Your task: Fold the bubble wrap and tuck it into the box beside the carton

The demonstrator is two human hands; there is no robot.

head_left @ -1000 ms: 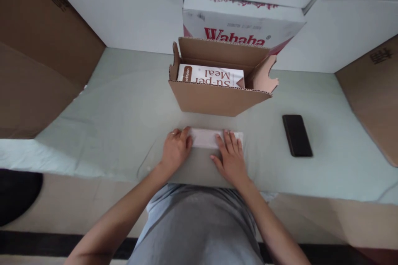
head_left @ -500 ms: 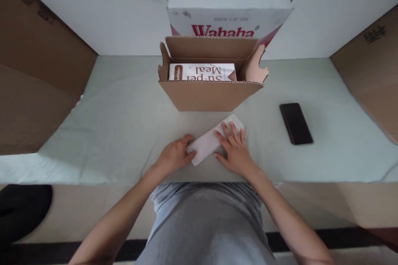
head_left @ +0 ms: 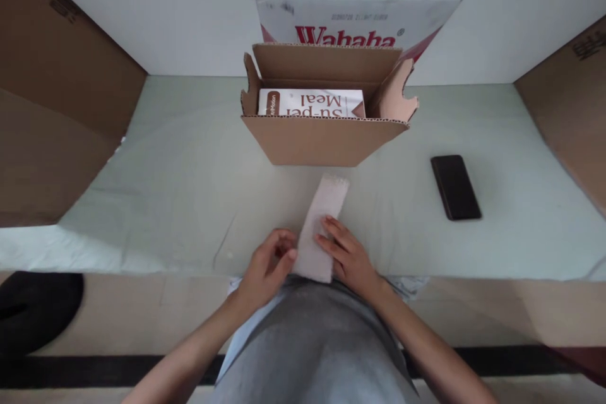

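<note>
A flat white strip (head_left: 322,221), which looks like folded padding or wrapping, lies at a slant near the table's front edge, in front of an open brown cardboard box (head_left: 317,142). My right hand (head_left: 350,259) rests on the strip's right side, fingers stretched over its surface; the thumb is hidden. Beside its lower left edge is my left hand (head_left: 267,268), fingers loosely curled with a gap to the thumb. The thumb tip is close to the strip; contact is unclear. Inside the box stands a white carton (head_left: 310,102) with brown lettering reading "Su-per Meal".
A black phone (head_left: 456,187) lies on the pale green table cover (head_left: 189,170) to the right. White boxes, one a Wahaba-like printed carton (head_left: 360,12), form the back. Brown cardboard stands at the left (head_left: 61,95) and right (head_left: 568,101) sides.
The white strip has turned more upright and come nearer to my body. My left hand has loosened from its end. My right hand has moved down along it.
</note>
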